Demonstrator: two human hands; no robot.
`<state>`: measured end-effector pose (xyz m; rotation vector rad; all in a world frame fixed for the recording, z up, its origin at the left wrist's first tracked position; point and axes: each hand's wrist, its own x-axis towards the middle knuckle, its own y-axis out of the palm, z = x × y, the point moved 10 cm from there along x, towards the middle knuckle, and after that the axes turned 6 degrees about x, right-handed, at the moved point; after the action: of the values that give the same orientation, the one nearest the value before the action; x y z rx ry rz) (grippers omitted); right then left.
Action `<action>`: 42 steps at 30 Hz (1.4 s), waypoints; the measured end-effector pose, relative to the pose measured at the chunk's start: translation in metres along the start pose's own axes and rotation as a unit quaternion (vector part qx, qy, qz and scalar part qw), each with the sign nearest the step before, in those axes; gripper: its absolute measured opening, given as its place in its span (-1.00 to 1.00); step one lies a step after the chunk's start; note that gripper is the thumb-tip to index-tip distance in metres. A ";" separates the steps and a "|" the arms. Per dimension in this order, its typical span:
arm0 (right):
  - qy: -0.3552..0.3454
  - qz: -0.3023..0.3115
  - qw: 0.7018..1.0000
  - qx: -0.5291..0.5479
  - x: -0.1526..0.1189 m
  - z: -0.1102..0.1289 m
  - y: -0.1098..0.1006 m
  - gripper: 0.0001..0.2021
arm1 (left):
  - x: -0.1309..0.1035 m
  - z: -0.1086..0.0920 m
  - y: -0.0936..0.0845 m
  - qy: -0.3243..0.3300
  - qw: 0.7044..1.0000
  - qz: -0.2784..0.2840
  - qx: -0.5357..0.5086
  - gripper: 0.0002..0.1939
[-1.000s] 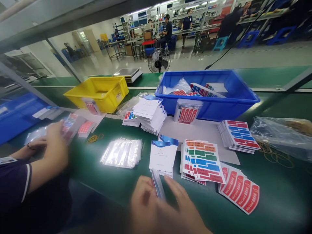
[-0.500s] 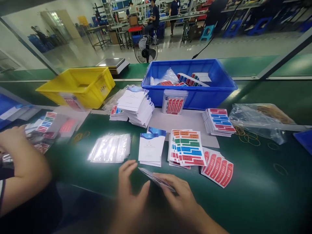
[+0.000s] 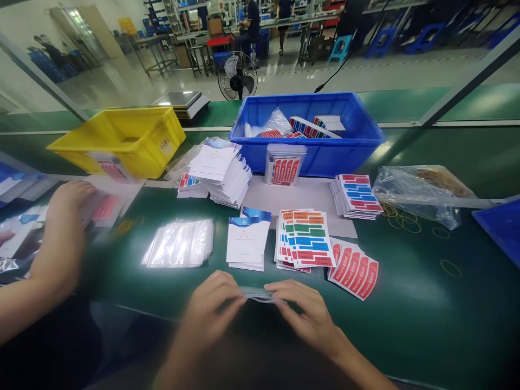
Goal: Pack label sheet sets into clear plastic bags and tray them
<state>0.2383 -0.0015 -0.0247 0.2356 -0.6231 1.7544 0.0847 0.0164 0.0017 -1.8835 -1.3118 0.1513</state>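
A clear plastic bag is stretched between my two hands above the front of the green table, seen nearly edge-on; what lies inside it is hard to make out. My left hand pinches its left end, and my right hand pinches the right end. Just beyond stand white booklets with a blue top. To their right lie fanned multicoloured label sheets and red curved label sheets. A pile of flat clear bags rests to the left of the booklets.
Behind are a yellow bin, a blue bin, a tall booklet stack and a label stack. Rubber bands and a plastic bag lie right. A co-worker's arm reaches in at left.
My left hand has closed on the bag's left end; before, it was open beside it. The bag has turned from slanted to level. The co-worker's arm has moved forward and right.
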 end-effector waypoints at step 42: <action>0.064 -0.115 0.990 -0.040 0.160 -0.021 -0.104 -0.74 | -0.046 0.113 -0.021 -0.363 0.889 -0.269 -0.077 -0.65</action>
<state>0.2953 0.1599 0.0628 0.1319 -0.5501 1.5062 -0.0095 0.0428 -0.0744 -1.5491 -2.3696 0.5060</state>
